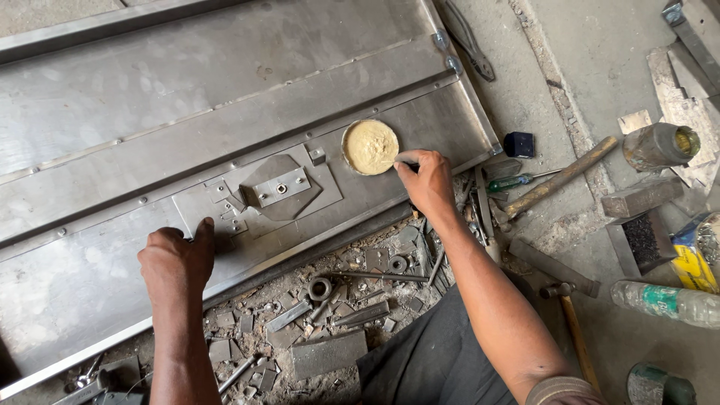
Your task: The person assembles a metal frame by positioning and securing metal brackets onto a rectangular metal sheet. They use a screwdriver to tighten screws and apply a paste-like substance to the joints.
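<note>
Resting on steel panel (225,97) edge: left hand (178,259), curled loosely, grasping nothing, just left of bolted bracket plate (279,187). Farther right: round tin of yellowish paste (370,146) on panel. Right hand (426,178) nearer, immediately right of tin, fingertips (401,163) pinched at rim; contents of pinch indiscernible.

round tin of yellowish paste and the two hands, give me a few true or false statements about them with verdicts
1. The right hand touches the rim of the round tin. True.
2. The tin sits on the floor among the scrap. False: it sits on the metal panel.
3. The left hand rests on the panel's near edge. True.
4. The left hand holds the hammer. False: the hammer lies on the floor, right of the right hand.
</note>
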